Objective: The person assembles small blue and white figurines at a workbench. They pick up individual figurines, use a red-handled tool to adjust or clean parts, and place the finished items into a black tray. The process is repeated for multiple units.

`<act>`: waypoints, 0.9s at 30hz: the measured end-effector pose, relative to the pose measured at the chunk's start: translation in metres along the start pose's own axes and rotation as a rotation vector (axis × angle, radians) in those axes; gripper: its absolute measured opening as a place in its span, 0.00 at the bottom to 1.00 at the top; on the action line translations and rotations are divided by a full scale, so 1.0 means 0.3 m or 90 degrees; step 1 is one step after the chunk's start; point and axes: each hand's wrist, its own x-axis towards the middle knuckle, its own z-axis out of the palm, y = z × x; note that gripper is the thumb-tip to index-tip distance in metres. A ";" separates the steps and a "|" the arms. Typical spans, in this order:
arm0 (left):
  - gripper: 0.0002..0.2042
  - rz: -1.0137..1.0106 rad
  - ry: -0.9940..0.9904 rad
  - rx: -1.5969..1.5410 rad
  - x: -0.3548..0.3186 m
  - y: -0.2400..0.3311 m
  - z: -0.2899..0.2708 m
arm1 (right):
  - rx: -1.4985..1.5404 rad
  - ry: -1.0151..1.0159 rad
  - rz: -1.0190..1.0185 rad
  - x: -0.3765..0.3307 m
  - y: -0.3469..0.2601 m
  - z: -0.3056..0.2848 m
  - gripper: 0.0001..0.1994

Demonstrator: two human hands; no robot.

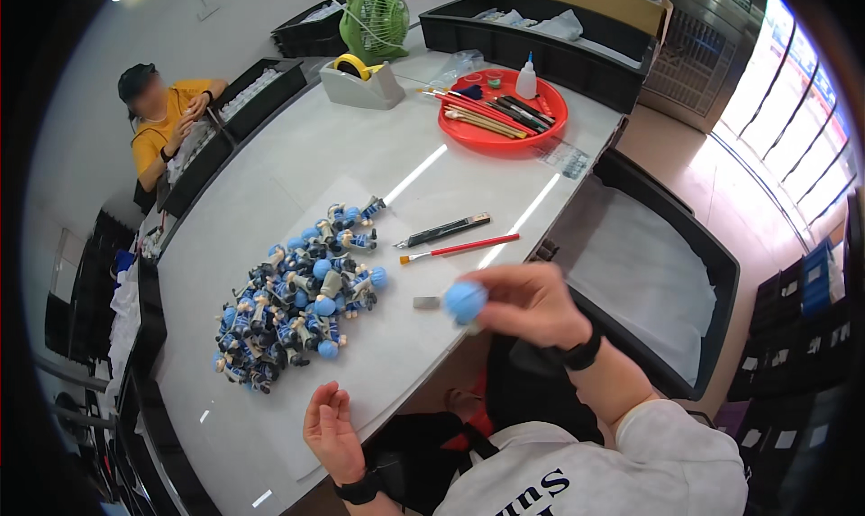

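My right hand [533, 307] pinches a small figurine with a round light-blue head [465, 301], raised over the table's near edge. The fingers cover most of its body, and it is slightly blurred. My left hand [332, 433] is held at the table edge, palm up, fingers extended with nothing in them. Beyond it lies a heap of similar figurines [293, 310] with blue heads and blue, grey and black clothing. A small flat grey piece [425, 302] lies just left of the held figurine. Farther back are a black craft knife [443, 231] and a red-handled paintbrush [461, 248].
A round red tray [468, 142] holds brushes, pencils and a white squeeze bottle [526, 80]. A tape dispenser [362, 85] and green fan [375, 22] stand at the back. Black bins [734, 291] line the table's sides. Another person [167, 124] sits at the far left.
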 end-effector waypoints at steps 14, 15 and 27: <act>0.11 0.008 0.051 0.085 0.004 0.001 0.019 | -0.873 0.345 0.409 -0.076 0.362 -0.992 0.13; 0.11 0.011 0.056 0.088 0.005 0.000 0.019 | -0.908 0.343 0.419 -0.074 0.422 -1.009 0.14; 0.10 -0.009 0.071 0.062 0.011 -0.003 0.023 | -1.130 0.098 0.405 -0.033 0.729 -1.120 0.12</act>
